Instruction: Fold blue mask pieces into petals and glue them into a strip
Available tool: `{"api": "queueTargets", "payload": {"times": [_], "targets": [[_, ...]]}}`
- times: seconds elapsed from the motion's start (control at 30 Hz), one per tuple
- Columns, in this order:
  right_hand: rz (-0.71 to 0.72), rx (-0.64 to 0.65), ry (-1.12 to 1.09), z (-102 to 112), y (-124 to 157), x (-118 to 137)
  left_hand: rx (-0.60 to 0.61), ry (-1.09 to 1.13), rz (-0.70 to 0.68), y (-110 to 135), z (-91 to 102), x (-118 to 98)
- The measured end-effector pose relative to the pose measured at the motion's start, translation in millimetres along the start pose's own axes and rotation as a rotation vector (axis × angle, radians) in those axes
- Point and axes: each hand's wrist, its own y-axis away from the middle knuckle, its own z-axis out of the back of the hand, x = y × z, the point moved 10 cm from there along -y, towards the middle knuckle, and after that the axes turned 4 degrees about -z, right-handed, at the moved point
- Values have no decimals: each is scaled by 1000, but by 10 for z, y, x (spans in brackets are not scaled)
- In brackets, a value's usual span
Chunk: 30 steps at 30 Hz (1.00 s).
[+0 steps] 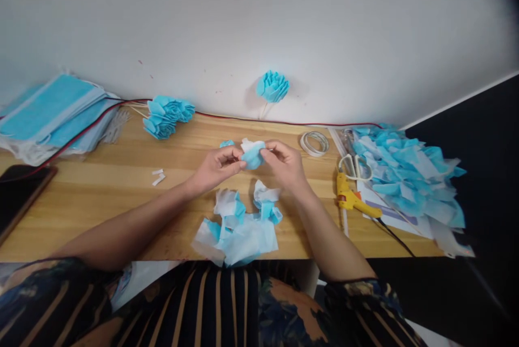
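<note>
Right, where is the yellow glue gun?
In the head view, the glue gun lies at right on the table, just below the white scissor handles, left of the blue scrap pile.

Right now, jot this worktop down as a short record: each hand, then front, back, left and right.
Left hand: pinching one edge of a blue-and-white piece
Right hand: pinching the same piece's opposite edge
Front: loose blue and white scraps
Back: blue flower on a stem
Left: flower cluster, stacked blue masks, phone
Right: tape roll, scissors, yellow glue gun, heap of blue pieces
</note>
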Motion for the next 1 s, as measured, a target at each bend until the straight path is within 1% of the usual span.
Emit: {"api": "queueTargets", "payload": {"times": [0.07,0.13,0.17,0.23,0.33,0.5,0.63,0.73,0.83,1.0], "targets": [[-63,-44,-182,71,1,-170,-10,-17,37,1,20,57],[-114,-85,-328,134,13,-309,-55,-19,68,1,74,109],[-139,-97,-368,149,22,-363,-84,-13,78,1,105,128],[-186,-105,-378,151,41,-437,-136,7,97,3,152,159],[-198,-100,-334,121,71,-442,-144,39,113,3,133,177],[-137,-76,-189,77,108,-299,-105,55,103,13,47,139],[-92,-87,-116,82,127,-202,-100,35,69,17,46,107],[-60,-101,-88,86,146,-164,-63,59,45,8,16,125],[-30,-104,-10,72,177,-142,-23,114,18,-7,-31,140],[65,-102,182,36,227,-27,29,212,89,-6,-111,246]]}}
